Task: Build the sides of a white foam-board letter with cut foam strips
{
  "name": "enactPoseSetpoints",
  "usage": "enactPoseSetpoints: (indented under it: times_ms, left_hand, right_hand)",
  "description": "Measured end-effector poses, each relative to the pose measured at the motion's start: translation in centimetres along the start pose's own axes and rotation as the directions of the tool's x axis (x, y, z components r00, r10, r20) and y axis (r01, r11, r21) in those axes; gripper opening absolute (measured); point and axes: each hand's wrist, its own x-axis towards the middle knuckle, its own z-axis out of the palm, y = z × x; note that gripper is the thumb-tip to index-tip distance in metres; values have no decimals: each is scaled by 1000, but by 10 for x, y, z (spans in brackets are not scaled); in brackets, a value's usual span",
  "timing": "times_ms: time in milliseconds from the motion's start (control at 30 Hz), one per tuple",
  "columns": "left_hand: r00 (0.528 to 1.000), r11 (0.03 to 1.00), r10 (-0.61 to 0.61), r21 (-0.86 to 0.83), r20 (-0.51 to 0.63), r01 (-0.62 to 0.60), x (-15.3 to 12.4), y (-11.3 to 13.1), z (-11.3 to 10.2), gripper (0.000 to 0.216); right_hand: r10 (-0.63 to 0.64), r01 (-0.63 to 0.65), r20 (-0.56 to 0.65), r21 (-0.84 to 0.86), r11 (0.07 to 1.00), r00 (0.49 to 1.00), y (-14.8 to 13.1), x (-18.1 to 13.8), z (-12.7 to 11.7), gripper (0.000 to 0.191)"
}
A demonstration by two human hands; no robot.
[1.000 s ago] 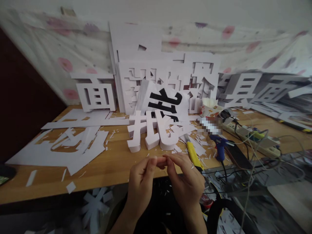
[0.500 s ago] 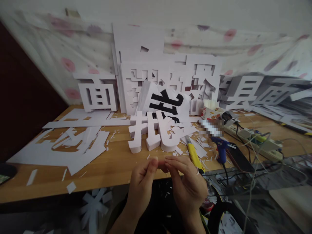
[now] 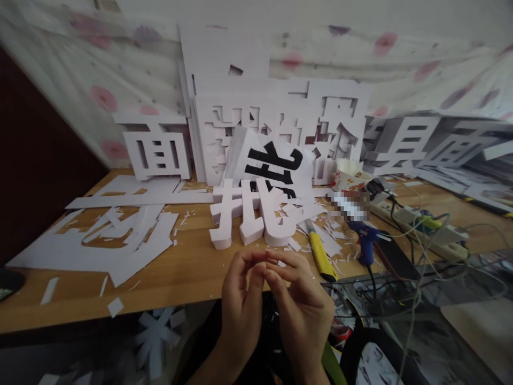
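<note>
My left hand [image 3: 239,305] and my right hand [image 3: 300,302] are raised together in front of the table's near edge, fingertips meeting in a pinch. Whatever sits between the fingertips is too small to make out. Just beyond them on the wooden table [image 3: 188,270] stands a white foam character [image 3: 248,214], upright, with paper scraps around it. A yellow utility knife [image 3: 320,255] lies right of my right hand's fingertips.
A blue glue gun [image 3: 364,240], a power strip [image 3: 425,227] and tangled cables fill the right side. White cut-out sheets [image 3: 108,238] lie at the left. More foam characters [image 3: 160,152] and stencil boards lean against the back wall. A paper cup [image 3: 348,179] stands behind the glue gun.
Both hands stay together at the fingertips and have shifted slightly right; the fingers have reworked their pinch. The view has tilted a little.
</note>
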Motion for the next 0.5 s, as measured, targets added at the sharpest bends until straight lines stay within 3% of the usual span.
enactPoseSetpoints:
  times_ms: [67,133,233,333,500]
  left_hand:
    - [998,997,42,69,-44,-39,-2,-3,4,29]
    - [998,995,40,99,-51,-35,-3,-6,7,29]
    - [1000,998,-7,54,-15,8,-1,-6,10,32]
    - [998,998,-58,-9,26,58,3,-3,12,36]
    - [998,999,-42,-13,-42,42,3,-10,11,35]
  right_hand:
    - [37,-37,-10,21,999,999,3,-3,4,13]
    - [-5,4,-49,-30,1000,999,6,-4,5,13]
    - [-71,58,-96,-126,990,993,9,-2,2,13]
    - [-20,14,-113,-48,999,993,8,0,-2,14]
    - [39,-39,-17,-23,999,999,5,-7,-1,16]
